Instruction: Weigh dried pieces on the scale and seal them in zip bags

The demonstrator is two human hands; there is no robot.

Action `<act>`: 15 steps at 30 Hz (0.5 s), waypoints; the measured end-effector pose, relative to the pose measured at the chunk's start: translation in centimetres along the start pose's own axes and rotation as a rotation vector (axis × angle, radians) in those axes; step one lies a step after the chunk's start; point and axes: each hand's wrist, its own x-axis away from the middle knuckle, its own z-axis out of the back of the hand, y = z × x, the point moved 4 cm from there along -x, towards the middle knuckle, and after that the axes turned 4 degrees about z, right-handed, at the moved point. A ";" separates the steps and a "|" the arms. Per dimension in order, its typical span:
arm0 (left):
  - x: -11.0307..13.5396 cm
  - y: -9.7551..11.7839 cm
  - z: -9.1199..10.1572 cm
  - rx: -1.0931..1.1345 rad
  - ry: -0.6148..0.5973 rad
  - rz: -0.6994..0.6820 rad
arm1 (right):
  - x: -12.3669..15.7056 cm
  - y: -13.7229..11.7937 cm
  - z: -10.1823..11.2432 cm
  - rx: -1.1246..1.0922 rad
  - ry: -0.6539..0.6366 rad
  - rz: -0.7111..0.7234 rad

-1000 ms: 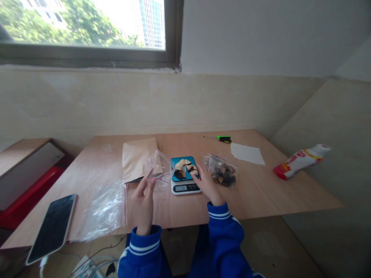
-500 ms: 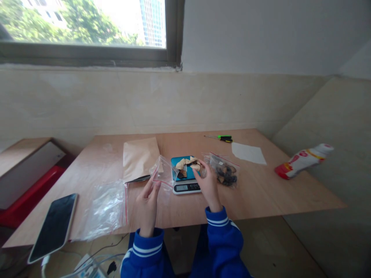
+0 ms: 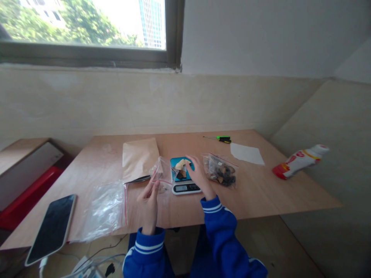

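My left hand (image 3: pixel 149 200) pinches the lower edge of a small clear zip bag (image 3: pixel 162 172) with a red seal strip and holds it upright just left of the scale. My right hand (image 3: pixel 198 175) reaches over the blue platform of a small digital scale (image 3: pixel 185 188). Its fingers are stretched out over the pale and dark dried pieces (image 3: pixel 180 165) lying there. Whether it holds any piece I cannot see. Just right of that hand lies a filled zip bag of dark pieces (image 3: pixel 222 172).
A brown paper pouch (image 3: pixel 139 158) lies left of the scale, with a pile of clear bags (image 3: pixel 107 208) and a phone (image 3: pixel 52 227) nearer the table's left front edge. A green screwdriver (image 3: pixel 223 138), a white sheet (image 3: pixel 247 153) and a red-and-white bottle (image 3: pixel 298 160) lie to the right.
My right hand lifted pale pieces off the scale toward the small bag, then went back over the platform. Fewer pieces lie on the scale. My left hand kept the bag upright.
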 end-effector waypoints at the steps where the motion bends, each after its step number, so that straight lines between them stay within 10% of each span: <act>1: 0.0 0.1 0.1 0.003 0.013 0.002 | -0.5 0.9 -0.8 0.027 -0.051 -0.006; 15: -0.8 -0.7 2.0 0.003 0.020 0.017 | -3.3 4.5 -2.9 -0.067 -0.186 0.015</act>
